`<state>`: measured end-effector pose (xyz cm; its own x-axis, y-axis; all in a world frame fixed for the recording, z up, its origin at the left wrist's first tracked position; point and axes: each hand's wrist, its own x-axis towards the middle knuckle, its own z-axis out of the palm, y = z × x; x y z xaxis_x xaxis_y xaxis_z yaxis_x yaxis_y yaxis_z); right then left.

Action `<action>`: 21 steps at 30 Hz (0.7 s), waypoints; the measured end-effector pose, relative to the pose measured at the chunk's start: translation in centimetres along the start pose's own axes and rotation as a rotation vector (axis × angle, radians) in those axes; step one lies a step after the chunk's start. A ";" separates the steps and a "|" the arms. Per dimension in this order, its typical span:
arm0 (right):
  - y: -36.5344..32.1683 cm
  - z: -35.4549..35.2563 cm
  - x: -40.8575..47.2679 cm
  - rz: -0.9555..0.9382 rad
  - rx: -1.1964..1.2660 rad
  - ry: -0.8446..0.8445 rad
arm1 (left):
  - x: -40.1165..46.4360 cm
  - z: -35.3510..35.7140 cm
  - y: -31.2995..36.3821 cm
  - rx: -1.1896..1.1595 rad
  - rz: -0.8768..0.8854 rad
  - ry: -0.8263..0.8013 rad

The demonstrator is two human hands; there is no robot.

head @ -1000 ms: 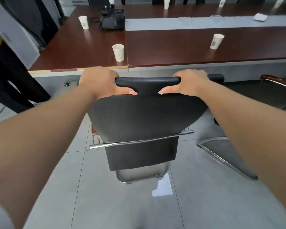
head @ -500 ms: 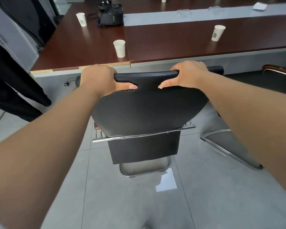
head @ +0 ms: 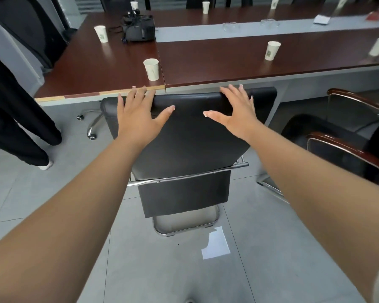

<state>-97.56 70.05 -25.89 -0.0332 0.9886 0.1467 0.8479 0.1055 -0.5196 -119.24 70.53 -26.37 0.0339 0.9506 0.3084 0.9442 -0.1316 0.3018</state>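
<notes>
1. Head view: the left grip point(head: 138, 115) is wide open with its fingers straight and spread, and it holds nothing.
2. It lies over the upper left part of the chair point(head: 184, 147) backrest, with its fingertips reaching past the top edge. Whether the palm presses the leather cannot be told.
3. The right grip point(head: 236, 111) is just as open, with spread fingers and the thumb pointing inward. It is over the upper right part of the backrest and holds nothing.
4. The two thumbs point at each other and are apart, with bare black leather between them.
5. The chair stands upright on the grey floor point(head: 271, 248), its back to the camera. The top of the backrest is close against the near edge of the table point(head: 228, 68).
6. A chrome bar crosses the backrest lower down, and a chrome loop frame rests on the floor.
7. On the table, a cup point(head: 151, 69) stands just behind the left grip, near the seam between two tabletops.
8. A second cup point(head: 272, 50) stands farther right, well apart from the first.
9. A black bag point(head: 138, 28) sits farther back.
10. An armchair point(head: 348, 141) with wooden armrests stands to the right of the chair.
11. A person's black trouser legs point(head: 20, 127) stand at the left.
</notes>
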 end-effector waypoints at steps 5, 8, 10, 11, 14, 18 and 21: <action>0.2 0.3 -3.8 0.067 0.369 -0.039 | -5.2 1.7 1.7 -0.338 0.013 -0.037; 0.6 0.7 -5.9 0.130 0.425 -0.016 | -7.3 2.7 4.0 -0.570 -0.044 -0.095; 1.0 1.0 -7.4 0.204 0.525 0.002 | -7.9 3.5 5.8 -0.706 -0.089 -0.105; 1.3 1.1 -8.1 0.269 0.623 0.026 | -8.2 3.8 6.7 -0.790 -0.112 -0.113; 2.6 1.4 -10.3 0.485 0.860 0.084 | -8.9 5.0 9.5 -0.970 -0.157 -0.196; 5.5 0.6 -13.5 0.606 0.947 0.134 | -10.0 7.0 14.2 -1.015 -0.138 -0.327; 8.7 -1.3 -15.2 0.707 0.970 0.225 | -10.6 8.4 18.2 -1.056 -0.136 -0.443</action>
<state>-88.97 55.77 -31.53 0.4493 0.8300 -0.3304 -0.1081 -0.3166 -0.9424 -99.65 60.42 -31.73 0.2621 0.9628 -0.0655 0.2115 0.0088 0.9773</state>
